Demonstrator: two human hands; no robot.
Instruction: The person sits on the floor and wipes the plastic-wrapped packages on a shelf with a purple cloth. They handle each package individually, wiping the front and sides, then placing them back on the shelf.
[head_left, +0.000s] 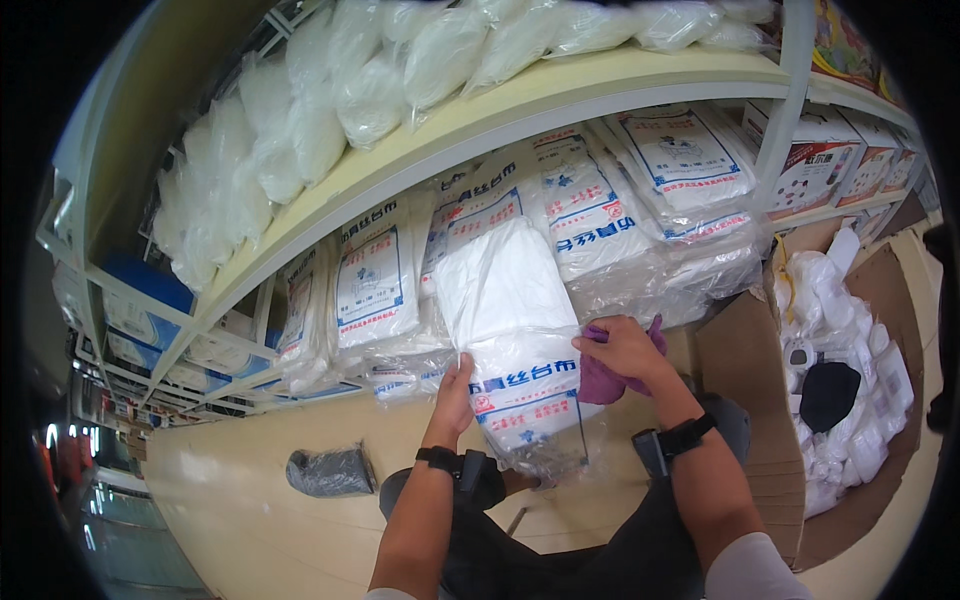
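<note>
In front of me is a flat white package in a clear plastic sleeve (505, 275), with blue and red print on its nearer half. My left hand (456, 396) grips its left edge, thumb on top. At the right edge, my right hand (622, 348) is closed with its fingertips pinching the clear film. A crumpled purple cloth (604, 382) is also tucked in my right hand and hangs beside the package. Behind the package, similar printed packages (372, 280) lie in stacks on the lower shelf.
Clear bags of white items (375, 95) line the upper shelf (480, 110). At right stands an open cardboard box (745, 385) holding white plastic bags and a black object (829, 396). A grey wrapped bundle (330, 470) lies on the floor at left. Printed boxes (815, 170) fill the right shelf.
</note>
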